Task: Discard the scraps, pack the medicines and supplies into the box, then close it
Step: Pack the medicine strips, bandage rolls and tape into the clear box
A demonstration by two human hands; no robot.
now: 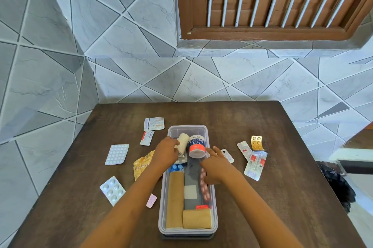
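Observation:
A clear plastic box (214, 225) stands on the dark wooden table (262, 197). Inside lie an adhesive tape roll (197, 146), a white bandage roll (182, 143), two tan bandage rolls (174, 199), a grey pouch and a pink blister strip (205, 189). My left hand (166, 152) grips the white bandage roll at the box's far left. My right hand (215, 167) hovers over the box's right rim with fingers spread, touching the pink strip area. Blister packs (117, 154) lie on the table left and right of the box (256, 165).
A crumpled gold foil scrap (142, 164) lies by my left forearm. Small sachets and a leaflet (153, 124) sit beyond the box on the left. A gold blister (256, 142) lies at the right. A black bag (337, 183) hangs off the table's right edge.

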